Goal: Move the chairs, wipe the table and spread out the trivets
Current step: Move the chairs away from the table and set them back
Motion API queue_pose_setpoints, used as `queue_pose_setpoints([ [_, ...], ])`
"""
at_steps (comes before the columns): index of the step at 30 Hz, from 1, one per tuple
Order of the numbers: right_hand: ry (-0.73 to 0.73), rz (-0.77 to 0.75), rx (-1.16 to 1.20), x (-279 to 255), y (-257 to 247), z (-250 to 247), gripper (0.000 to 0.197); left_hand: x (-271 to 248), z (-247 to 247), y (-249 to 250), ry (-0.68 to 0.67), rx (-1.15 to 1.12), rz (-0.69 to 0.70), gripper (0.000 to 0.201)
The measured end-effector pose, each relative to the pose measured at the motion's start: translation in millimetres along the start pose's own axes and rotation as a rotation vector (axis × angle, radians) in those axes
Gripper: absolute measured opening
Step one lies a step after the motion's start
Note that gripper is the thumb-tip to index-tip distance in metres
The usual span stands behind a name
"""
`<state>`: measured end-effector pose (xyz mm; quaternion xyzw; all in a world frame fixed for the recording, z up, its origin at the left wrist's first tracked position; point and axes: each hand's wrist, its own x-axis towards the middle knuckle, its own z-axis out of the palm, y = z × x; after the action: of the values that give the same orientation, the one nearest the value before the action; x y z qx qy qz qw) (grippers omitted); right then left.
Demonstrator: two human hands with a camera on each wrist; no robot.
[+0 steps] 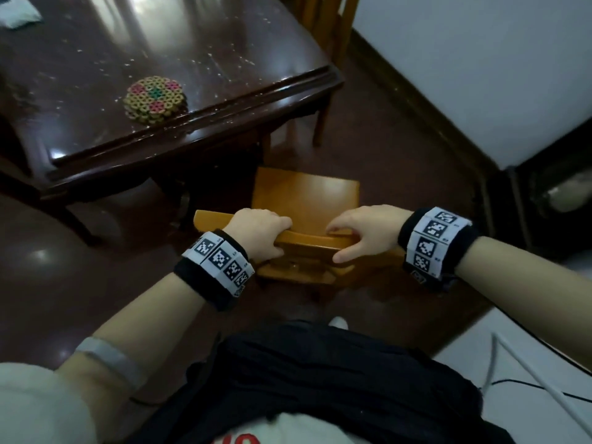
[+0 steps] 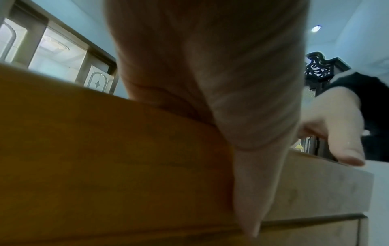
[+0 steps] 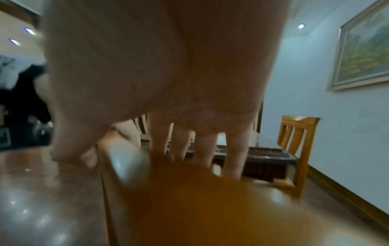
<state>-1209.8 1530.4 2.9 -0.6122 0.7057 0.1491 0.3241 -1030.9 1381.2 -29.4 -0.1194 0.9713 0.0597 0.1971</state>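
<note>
Both hands gripped the top rail of the chair (image 1: 307, 200), the left hand (image 1: 259, 233) and right hand (image 1: 362, 233) with fingers curled over it. The chair stood on the floor at 6 o'clock of the bench (image 1: 224, 91); the trivets (image 1: 156, 99) lay stacked near the bench's 6 o'clock edge, the cloth (image 1: 17, 12) at 10 o'clock

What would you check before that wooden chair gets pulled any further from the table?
1. Left hand grips the chair by its top rail: ok.
2. Right hand curls over the same rail: ok.
3. Chair seat is out from under the table: ok.
4. Floor behind the person: cannot tell, hidden by the body.
5. Trivets sit in from the table edge, a stack: ok.
6. White cloth lies on the table for wiping: ok.
</note>
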Motion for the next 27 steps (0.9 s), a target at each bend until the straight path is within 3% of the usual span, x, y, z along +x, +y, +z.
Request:
queue_pose_setpoints([
  [4,0.256,0.112,-0.027,6,-14,35,0.075,1,0,-7,-0.013,-0.018,-0.036,0.040],
  [9,0.446,0.176,-0.137,19,-19,54,0.070,10,4,-8,0.019,0.081,-0.020,0.052],
  [17,0.498,0.131,-0.155,26,-5,48,0.067,22,1,-16,0.135,0.142,0.055,0.053],
  [27,0.532,0.115,-0.178,48,48,14,0.069,65,-14,-14,0.207,0.107,-0.093,0.051],
])
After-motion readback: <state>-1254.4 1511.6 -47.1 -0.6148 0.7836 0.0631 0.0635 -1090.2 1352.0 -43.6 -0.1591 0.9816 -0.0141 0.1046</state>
